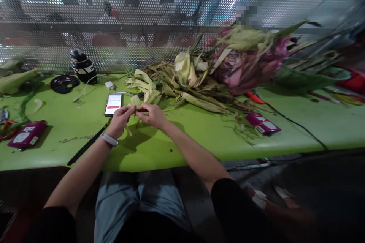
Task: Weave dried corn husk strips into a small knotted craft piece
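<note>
My left hand (pixel 123 117) and my right hand (pixel 151 115) meet above the green table, fingertips pinched close together. Between them is a pale green corn husk (pixel 135 101), with a loose strip hanging below the fingers. Both hands are closed on it. Just behind my left hand lies a phone (pixel 113 103) with a lit screen. Beyond my right hand, pale husks (pixel 146 83) run into a larger heap of dry corn husks (pixel 196 95). A white wristband (pixel 109 139) circles my left wrist.
A dark bottle (pixel 83 67) and a black round item (pixel 65 83) stand at the back left. Purple boxes (pixel 27 134) (pixel 262 123) lie on both sides. A pink bag of husks (pixel 245 64) and a green basket (pixel 310 78) fill the right. A perforated metal screen (pixel 114 34) rises behind.
</note>
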Demonstrator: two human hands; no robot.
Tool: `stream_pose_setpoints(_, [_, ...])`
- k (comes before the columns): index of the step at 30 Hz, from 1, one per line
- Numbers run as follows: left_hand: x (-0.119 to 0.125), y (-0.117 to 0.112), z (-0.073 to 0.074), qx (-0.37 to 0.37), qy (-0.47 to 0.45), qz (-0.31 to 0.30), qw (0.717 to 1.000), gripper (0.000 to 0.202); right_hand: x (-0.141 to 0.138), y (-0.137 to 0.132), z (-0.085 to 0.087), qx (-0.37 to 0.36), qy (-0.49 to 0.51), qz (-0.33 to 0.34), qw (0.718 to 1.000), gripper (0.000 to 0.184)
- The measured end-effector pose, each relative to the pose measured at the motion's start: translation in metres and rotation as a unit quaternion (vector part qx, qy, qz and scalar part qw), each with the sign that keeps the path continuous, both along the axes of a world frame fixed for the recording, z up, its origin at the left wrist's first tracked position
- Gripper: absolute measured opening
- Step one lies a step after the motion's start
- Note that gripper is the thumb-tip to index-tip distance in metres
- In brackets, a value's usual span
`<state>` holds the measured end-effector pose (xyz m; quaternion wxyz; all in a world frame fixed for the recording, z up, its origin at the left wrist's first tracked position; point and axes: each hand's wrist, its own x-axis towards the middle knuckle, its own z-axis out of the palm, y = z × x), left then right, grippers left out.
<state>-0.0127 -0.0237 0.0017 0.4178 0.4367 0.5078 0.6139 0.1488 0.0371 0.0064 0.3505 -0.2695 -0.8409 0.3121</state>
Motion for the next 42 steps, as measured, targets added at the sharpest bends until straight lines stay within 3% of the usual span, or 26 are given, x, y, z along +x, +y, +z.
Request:
stream_pose_setpoints(7, [0.002, 0.001, 0.001, 0.012, 0.013, -0.003, 1.0, 0.037, -0.002, -0.001, 0.004, -0.134, 0.061, 0.012, 0.989, 0.036])
stream_pose_setpoints(18, [0.001, 0.001, -0.003, -0.026, -0.069, 0.0, 0.997, 0.035, -0.005, 0.002, -0.001, -0.224, 0.09, 0.047, 0.969, 0.027])
stream_pose_setpoints(22, [-0.002, 0.001, -0.003, -0.055, -0.098, 0.005, 0.994, 0.033, -0.004, 0.005, -0.004, -0.258, 0.096, 0.103, 0.956, 0.025])
stream_pose_setpoints(26, [-0.005, 0.0, 0.0, -0.092, -0.138, -0.033, 0.986, 0.033, -0.002, 0.007, -0.003, -0.275, 0.101, 0.112, 0.949, 0.024])
stream_pose_setpoints(29, [-0.005, -0.001, 0.002, -0.077, -0.148, -0.046, 0.985, 0.033, 0.0, 0.008, -0.002, -0.277, 0.101, 0.096, 0.951, 0.024])
stream_pose_setpoints(36, [-0.005, 0.0, 0.005, -0.066, -0.13, -0.085, 0.986, 0.033, 0.002, 0.01, 0.002, -0.205, 0.099, 0.073, 0.971, 0.023])
stream_pose_setpoints(40, [-0.006, 0.0, 0.005, -0.063, -0.1, -0.067, 0.991, 0.035, 0.002, 0.01, 0.006, -0.221, 0.1, 0.06, 0.968, 0.024])
stream_pose_setpoints(42, [-0.005, 0.0, 0.004, -0.054, -0.091, -0.063, 0.992, 0.036, 0.001, 0.01, 0.007, -0.264, 0.11, 0.054, 0.957, 0.026])
